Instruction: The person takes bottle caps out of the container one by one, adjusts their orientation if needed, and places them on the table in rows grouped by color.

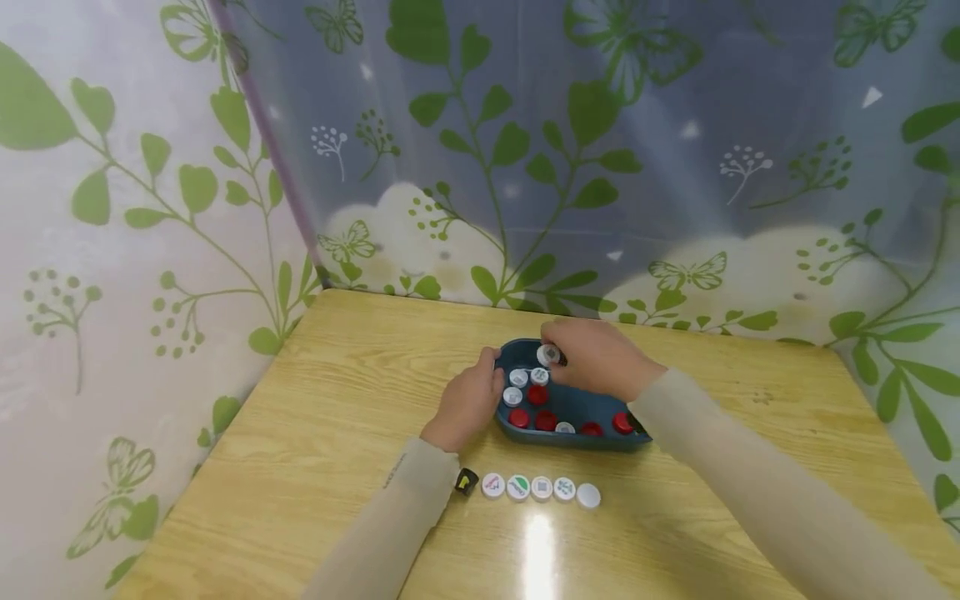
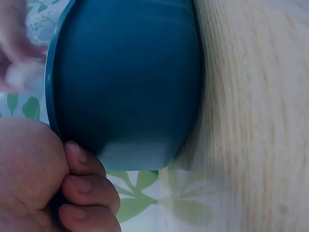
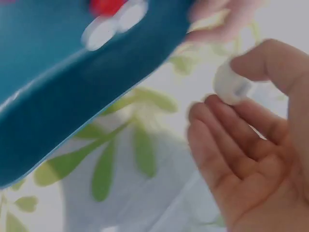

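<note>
My right hand pinches a white cap between thumb and fingers, held just above the far end of the blue tray. My left hand grips the tray's left rim, fingers curled against its outer wall. Inside the tray lie red caps and white caps, mixed. On the wooden surface, near the tray's front, stands a row of five white caps, with a small black piece at its left end, beside my left sleeve. Leaf-patterned sheeting encloses the surface behind and left.
</note>
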A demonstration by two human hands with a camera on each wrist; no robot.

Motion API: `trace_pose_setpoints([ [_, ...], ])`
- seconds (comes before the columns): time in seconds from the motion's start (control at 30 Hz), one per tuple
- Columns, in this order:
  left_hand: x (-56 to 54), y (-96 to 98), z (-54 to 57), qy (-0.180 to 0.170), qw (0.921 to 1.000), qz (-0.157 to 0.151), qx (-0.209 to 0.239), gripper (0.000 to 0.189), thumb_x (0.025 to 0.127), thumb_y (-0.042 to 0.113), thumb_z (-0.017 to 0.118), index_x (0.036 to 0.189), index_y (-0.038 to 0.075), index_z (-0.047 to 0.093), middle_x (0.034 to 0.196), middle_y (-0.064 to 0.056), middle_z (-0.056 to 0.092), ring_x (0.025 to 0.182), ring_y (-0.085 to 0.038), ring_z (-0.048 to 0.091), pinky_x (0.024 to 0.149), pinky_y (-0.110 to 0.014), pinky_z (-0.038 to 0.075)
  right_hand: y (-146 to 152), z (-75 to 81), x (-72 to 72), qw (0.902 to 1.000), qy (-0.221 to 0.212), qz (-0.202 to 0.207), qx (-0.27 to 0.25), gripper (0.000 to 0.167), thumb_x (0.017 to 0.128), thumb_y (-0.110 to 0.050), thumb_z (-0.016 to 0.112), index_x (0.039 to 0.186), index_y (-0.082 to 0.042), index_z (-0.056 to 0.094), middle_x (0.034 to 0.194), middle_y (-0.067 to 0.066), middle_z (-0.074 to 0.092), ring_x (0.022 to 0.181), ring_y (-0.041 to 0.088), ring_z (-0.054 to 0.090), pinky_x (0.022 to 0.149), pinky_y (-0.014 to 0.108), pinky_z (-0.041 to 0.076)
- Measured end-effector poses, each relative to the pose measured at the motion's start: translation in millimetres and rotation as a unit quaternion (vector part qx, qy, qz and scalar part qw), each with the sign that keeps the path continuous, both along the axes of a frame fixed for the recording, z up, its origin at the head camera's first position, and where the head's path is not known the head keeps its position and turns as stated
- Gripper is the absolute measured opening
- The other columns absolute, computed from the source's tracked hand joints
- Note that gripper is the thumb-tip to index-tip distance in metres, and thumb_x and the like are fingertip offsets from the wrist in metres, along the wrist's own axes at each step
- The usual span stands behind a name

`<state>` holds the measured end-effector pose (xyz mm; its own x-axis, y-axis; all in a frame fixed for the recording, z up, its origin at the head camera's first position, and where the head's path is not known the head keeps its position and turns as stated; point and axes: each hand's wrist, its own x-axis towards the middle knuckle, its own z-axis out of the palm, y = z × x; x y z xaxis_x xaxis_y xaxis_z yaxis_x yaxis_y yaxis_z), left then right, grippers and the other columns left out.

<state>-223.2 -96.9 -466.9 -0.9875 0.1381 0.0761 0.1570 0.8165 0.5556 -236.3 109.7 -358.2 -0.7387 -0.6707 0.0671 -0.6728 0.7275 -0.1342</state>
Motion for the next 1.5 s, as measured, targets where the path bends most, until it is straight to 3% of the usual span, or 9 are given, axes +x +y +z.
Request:
trace_pose_setpoints([
  [0.13,1.2,0.3,0.4,0.004,0.9999,-0.006,0.009,0.038,0.111,0.024,0.048,0.146,0.008,0.046,0.095,-0.015,0.073,0.077,-0.023,0.069,0.069,-0.041,0.056,3.5,-1.9,51.9,0.9945,0.067,0.064,-0.049,0.017,0.088,-0.021,0.078,0.089,-0.02,0.061,0.081,-0.011,0.055,0.066,0.006,0.047,0.06,0.025,0.043],
  [0.27,1.0,1.1,-0.3,0.008,0.9999,-0.002,0.008,0.038,0.111,0.024,0.048,0.146,0.009,0.046,0.099,-0.015,0.074,0.083,-0.025,0.071,0.073,-0.042,0.057,2.0,-23.6,97.8,0.9886,0.085,0.118,-0.038,0.019,0.087,-0.031,0.075,0.08,-0.022,0.06,0.072,-0.015,0.048,0.061,0.002,0.041,0.055,0.021,0.038],
  [0.5,-0.4,-0.2,-1.0,0.002,1.0,0.004,0.006,0.039,0.111,0.027,0.046,0.147,0.01,0.046,0.104,-0.015,0.074,0.085,-0.025,0.071,0.077,-0.044,0.057,-19.6,-65.6,136.6,0.9757,0.094,0.19,0.057,0.021,0.093,-0.039,0.073,0.084,-0.021,0.068,0.068,-0.012,0.048,0.06,0.006,0.04,0.056,0.022,0.034],
  [0.67,-0.9,-2.2,-2.7,0.007,0.9999,-0.004,0.008,0.039,0.111,0.025,0.047,0.146,0.009,0.047,0.097,-0.013,0.074,0.077,-0.021,0.069,0.07,-0.04,0.056,-37.4,-82.8,148.0,0.969,0.115,0.207,0.072,0.013,0.09,-0.032,0.078,0.088,-0.021,0.07,0.076,-0.01,0.057,0.068,0.006,0.049,0.06,0.022,0.04],
  [0.8,-1.3,-2.2,-2.8,0.008,0.9999,-0.006,0.009,0.038,0.111,0.025,0.047,0.146,0.009,0.047,0.093,-0.012,0.073,0.073,-0.02,0.067,0.067,-0.04,0.054,-48.1,-90.1,147.3,0.9717,0.112,0.19,0.083,0.012,0.089,-0.031,0.079,0.091,-0.022,0.073,0.081,-0.01,0.059,0.071,0.007,0.051,0.06,0.022,0.041],
  [1.07,-2.4,-1.1,-2.3,0.008,0.9999,0.002,0.006,0.038,0.11,0.026,0.048,0.146,0.01,0.047,0.091,-0.013,0.072,0.072,-0.023,0.066,0.065,-0.039,0.052,-57.7,-99.7,134.4,0.9798,0.074,0.158,0.098,0.012,0.093,-0.03,0.076,0.099,-0.019,0.077,0.085,-0.009,0.061,0.075,0.008,0.052,0.065,0.024,0.045],
  [1.3,-1.3,0.6,-1.7,0.003,1.0,-0.002,0.008,0.039,0.11,0.026,0.049,0.146,0.01,0.047,0.086,-0.011,0.07,0.069,-0.02,0.063,0.063,-0.037,0.05,-52.1,-100.2,134.0,0.9907,-0.004,0.132,0.032,0.007,0.091,-0.022,0.077,0.095,-0.02,0.072,0.082,-0.011,0.055,0.072,0.005,0.046,0.058,0.021,0.041],
  [1.4,-1.6,-0.2,-2.4,0.006,0.9999,0.0,0.01,0.039,0.11,0.026,0.049,0.146,0.01,0.047,0.089,-0.011,0.071,0.071,-0.021,0.064,0.066,-0.039,0.052,-52.5,-100.7,135.9,0.984,0.037,0.17,0.041,0.004,0.095,-0.02,0.073,0.097,-0.022,0.07,0.085,-0.011,0.052,0.077,0.005,0.047,0.062,0.019,0.042],
  [1.5,-1.6,-1.7,-2.8,0.008,0.9999,0.001,0.011,0.038,0.11,0.025,0.049,0.145,0.01,0.048,0.091,-0.012,0.072,0.073,-0.022,0.065,0.068,-0.04,0.053,-55.1,-103.1,138.5,0.9693,0.093,0.219,0.062,0.008,0.097,-0.016,0.07,0.098,-0.024,0.069,0.091,-0.011,0.054,0.085,0.006,0.049,0.072,0.017,0.047],
])
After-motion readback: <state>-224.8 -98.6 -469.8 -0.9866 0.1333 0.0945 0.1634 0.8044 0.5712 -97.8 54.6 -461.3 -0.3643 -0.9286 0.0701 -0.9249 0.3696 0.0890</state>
